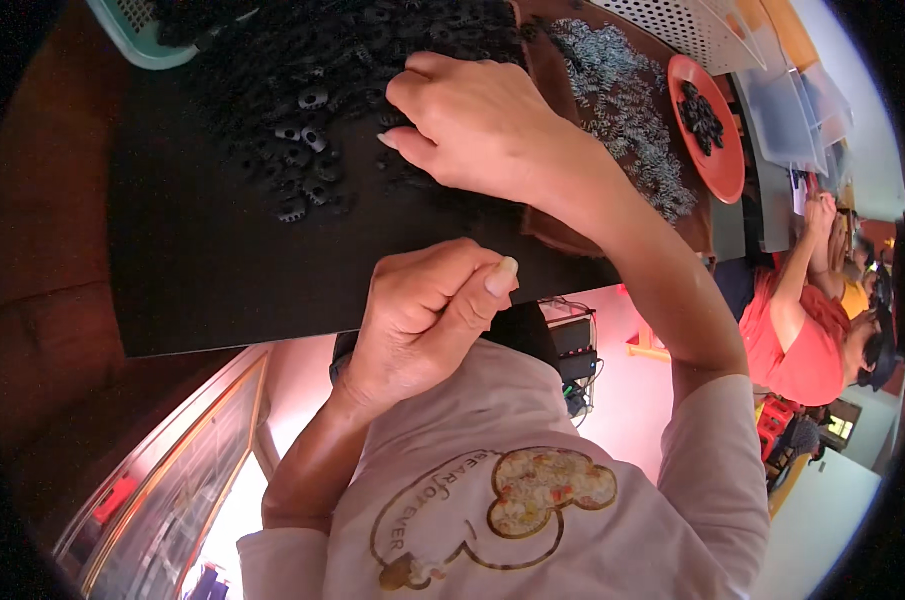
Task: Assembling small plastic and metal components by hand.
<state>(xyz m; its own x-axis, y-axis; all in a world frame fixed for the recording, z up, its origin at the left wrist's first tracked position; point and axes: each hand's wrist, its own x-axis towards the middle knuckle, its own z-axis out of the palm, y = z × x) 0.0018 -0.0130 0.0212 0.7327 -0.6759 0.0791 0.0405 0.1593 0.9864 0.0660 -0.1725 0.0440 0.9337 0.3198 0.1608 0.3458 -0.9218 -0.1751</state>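
Observation:
My left hand (423, 320) is closed in a fist by the table's near edge, thumb pressed along the curled forefinger. Whatever lies inside it, if anything, is hidden. Farther off, my right hand (483, 130) reaches over the dark table (213, 270) with its fingers curled down at the near side of a heap of small black plastic pieces (343, 50). Its fingertips are mostly out of sight, so I cannot make out what they pinch. A few loose pieces (308, 160) of the same kind, with notched ends, lie left of that hand.
Right of the heap, many small metal springs (623, 110) are spread on a brown cloth (563, 225). Beyond them stands a red plate (728, 170) with black pieces, near a white perforated basket (688, 30). A green basket (153, 55) is at far left. Another person (803, 330) sits at right.

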